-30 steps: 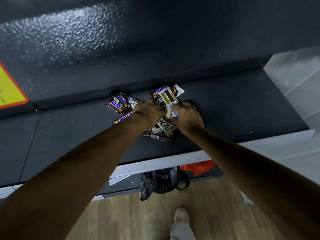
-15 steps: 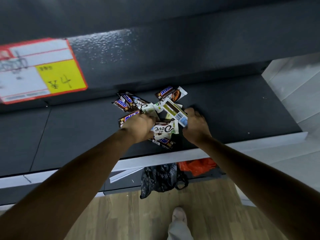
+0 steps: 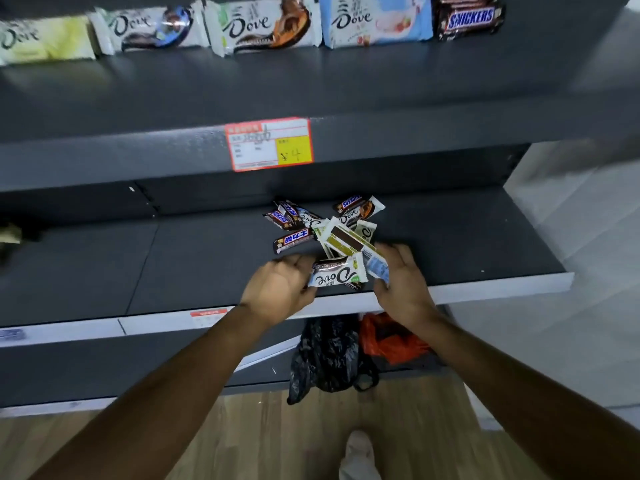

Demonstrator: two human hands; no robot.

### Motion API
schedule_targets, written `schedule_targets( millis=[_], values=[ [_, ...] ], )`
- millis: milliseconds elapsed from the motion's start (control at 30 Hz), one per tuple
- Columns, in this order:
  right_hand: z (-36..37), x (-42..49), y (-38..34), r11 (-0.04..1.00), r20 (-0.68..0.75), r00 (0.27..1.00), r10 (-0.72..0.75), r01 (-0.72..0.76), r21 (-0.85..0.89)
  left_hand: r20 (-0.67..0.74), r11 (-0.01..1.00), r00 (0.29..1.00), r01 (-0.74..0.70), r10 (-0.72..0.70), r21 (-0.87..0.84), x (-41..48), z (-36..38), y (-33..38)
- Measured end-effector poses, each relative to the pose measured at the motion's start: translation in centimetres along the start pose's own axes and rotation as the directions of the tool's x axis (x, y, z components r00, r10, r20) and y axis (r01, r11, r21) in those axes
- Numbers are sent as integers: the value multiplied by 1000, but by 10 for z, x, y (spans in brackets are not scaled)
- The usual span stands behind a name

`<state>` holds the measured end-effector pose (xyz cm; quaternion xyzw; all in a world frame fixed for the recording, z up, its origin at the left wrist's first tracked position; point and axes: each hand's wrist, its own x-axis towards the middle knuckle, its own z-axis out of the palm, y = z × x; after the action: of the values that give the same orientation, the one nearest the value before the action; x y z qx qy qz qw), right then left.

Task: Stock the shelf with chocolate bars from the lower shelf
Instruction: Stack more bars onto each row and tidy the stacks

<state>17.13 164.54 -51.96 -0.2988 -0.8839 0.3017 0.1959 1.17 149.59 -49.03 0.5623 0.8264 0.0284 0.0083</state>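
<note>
At the far left of the lower shelf (image 3: 173,265) a pale, crumpled thing (image 3: 10,233) sat in shadow, cut by the frame edge and too dim to name. On the upper shelf (image 3: 311,74) a row of bars stood along the top of the view, their upper edges cropped: a yellow-green Dove (image 3: 41,39) blurred and half out of frame, a white Dove with a blue swirl (image 3: 149,27), a Dove with an orange-brown swirl (image 3: 263,26), a pale blue Dove (image 3: 375,20), then a brown Snickers (image 3: 469,17). A red-bordered price tag (image 3: 269,144) with a yellow patch hung on the upper shelf's front lip; its small print was unreadable.

The loose chocolate bars (image 3: 304,223) lay heaped mid-shelf on the lower shelf, brown Snickers wrappers crossed with white Dove ones, some hidden under others. The left hand (image 3: 277,289) gripped the left end of a white Dove bar (image 3: 337,277), logo upside down, lifted over the shelf's front edge. Just right, touching it, an upturned bar (image 3: 349,242) showed olive and brown stripes and a pale blue barcode end; whether it was one wrapper or several stacked could not be told. The right hand (image 3: 401,282) pinched that barcode end, thumb below and fingers above.

Below the shelf a black bag (image 3: 329,355) and an orange bag (image 3: 388,337) lay partly hidden, and a shoe (image 3: 358,452) stood on the wooden floor (image 3: 242,438).
</note>
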Motion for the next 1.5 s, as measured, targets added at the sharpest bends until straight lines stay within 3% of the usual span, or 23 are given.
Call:
schedule_targets(
  millis=[200, 400, 800, 1000, 1200, 1333, 1400, 1500],
  values=[
    [-30, -23, -47, 997, -102, 992, -71, 75, 37, -272, 996, 961, -69, 51, -56, -41, -46, -5],
    [-58, -33, -109, 983, -157, 981, -117, 137, 125, -490, 976, 871, -63, -48, -207, -68, -98, -4],
    [-83, -27, -197, 936, -345, 913, -219, 296, 189, -673, 960, 728, -77, -130, -268, -97, -178, -21],
    [-104, -5, -212, 934, -415, 877, -241, 327, 148, -649, 879, 708, -85, -277, -469, -89, -213, -31],
    [-120, 36, -215, 917, -417, 855, -308, 384, 110, -537, 858, 798, -49, -274, -511, -51, -233, -39],
    [-131, 76, -216, 910, -434, 833, -342, 410, 69, -506, 820, 806, -46, -307, -570, -11, -246, -54],
    [-136, 97, -217, 902, -439, 819, -369, 430, 45, -487, 768, 793, -39, -366, -640, 8, -250, -66],
    [-139, 122, -217, 890, -434, 809, -397, 454, 33, -398, 571, 781, -66, -481, -819, 27, -253, -78]
  ],
)
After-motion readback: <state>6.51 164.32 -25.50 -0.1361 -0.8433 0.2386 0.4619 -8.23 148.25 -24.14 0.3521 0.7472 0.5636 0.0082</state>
